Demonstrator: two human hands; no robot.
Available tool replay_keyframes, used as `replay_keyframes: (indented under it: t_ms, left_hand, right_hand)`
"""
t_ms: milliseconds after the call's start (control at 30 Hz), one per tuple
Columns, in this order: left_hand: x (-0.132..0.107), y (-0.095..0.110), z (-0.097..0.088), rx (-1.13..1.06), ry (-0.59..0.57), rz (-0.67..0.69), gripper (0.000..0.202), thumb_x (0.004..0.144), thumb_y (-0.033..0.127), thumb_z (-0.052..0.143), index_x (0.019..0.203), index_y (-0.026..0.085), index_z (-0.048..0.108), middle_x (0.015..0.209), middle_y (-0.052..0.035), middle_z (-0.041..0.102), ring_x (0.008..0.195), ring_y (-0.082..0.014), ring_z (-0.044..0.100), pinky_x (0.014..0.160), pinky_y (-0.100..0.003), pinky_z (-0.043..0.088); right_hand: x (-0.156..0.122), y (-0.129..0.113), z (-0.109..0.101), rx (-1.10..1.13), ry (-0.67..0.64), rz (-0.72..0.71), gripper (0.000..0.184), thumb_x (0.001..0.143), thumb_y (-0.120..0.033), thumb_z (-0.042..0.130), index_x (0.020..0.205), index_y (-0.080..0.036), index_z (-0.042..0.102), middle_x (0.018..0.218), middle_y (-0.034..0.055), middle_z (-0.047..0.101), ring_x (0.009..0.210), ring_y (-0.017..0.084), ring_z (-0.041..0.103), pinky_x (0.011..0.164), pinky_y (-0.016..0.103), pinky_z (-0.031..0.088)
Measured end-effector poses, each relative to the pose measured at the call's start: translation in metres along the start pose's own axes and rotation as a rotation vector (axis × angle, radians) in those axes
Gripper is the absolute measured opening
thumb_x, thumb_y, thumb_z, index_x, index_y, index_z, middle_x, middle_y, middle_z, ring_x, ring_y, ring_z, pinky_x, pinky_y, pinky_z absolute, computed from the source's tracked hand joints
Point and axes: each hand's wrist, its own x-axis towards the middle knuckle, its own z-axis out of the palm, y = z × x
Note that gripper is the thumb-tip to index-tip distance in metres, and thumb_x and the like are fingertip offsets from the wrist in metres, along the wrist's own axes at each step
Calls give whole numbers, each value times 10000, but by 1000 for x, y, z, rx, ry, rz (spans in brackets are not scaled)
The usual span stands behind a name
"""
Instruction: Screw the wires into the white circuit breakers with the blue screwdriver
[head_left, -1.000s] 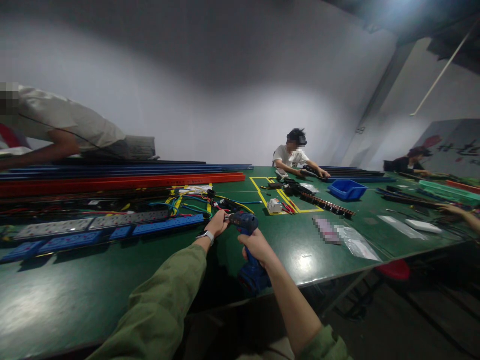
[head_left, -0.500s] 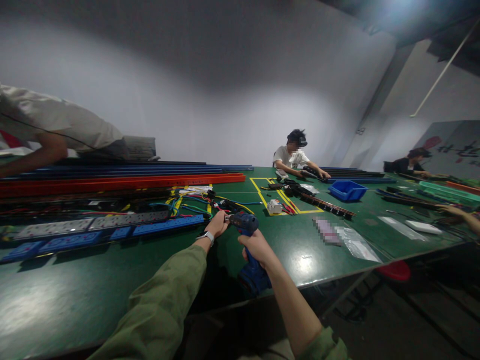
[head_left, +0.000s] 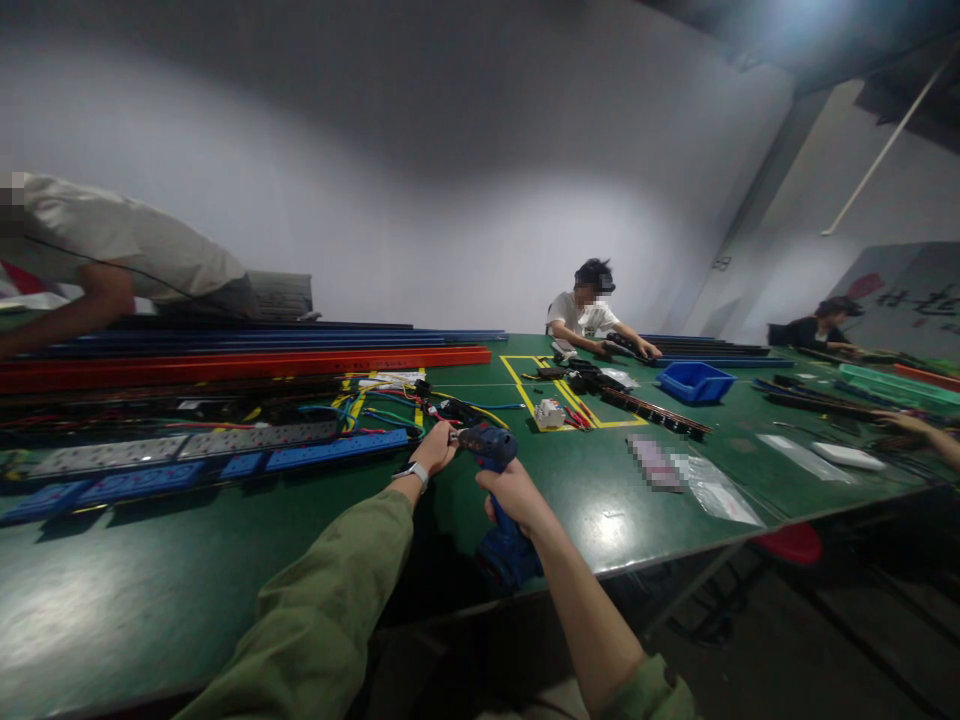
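Note:
My right hand (head_left: 517, 495) is wrapped around the grip of a dark blue cordless drill (head_left: 495, 447), whose front points left. Directly in front of the drill's nose, my left hand (head_left: 435, 450) is closed, with a watch on its wrist. What its fingers pinch is too small to make out. A long strip of sockets with blue sections (head_left: 337, 450) ends just left of that hand. Beside it lies a row of grey-white sockets (head_left: 255, 438). Coloured wires (head_left: 375, 415) spread over the green table (head_left: 300, 540) behind my left hand.
Long orange (head_left: 375, 360) and blue profiles lie along the table's back left. A white connector block (head_left: 550, 413), a blue bin (head_left: 694, 382) and clear plastic bags (head_left: 716, 490) are to the right. Co-workers sit across and at the right; another person leans in at the left.
My hands and the drill keep their places. At the left edge, the leaning person has shifted slightly, and a hand at the far right has moved a little.

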Motion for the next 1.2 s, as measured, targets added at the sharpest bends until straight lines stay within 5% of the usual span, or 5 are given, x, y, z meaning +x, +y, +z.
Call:
replay_keyframes:
  t_ms: [1200]
  left_hand:
    - [-7, 18, -13, 138, -47, -111, 189, 907, 281, 644, 1081, 217, 605, 1096, -121, 689, 939, -270, 660, 821, -366, 453]
  right_hand:
    - [-2, -10, -1, 9, -15, 33, 381, 777, -166, 598, 1151, -193, 537, 579, -105, 531, 342, 126, 520, 358, 222, 365]
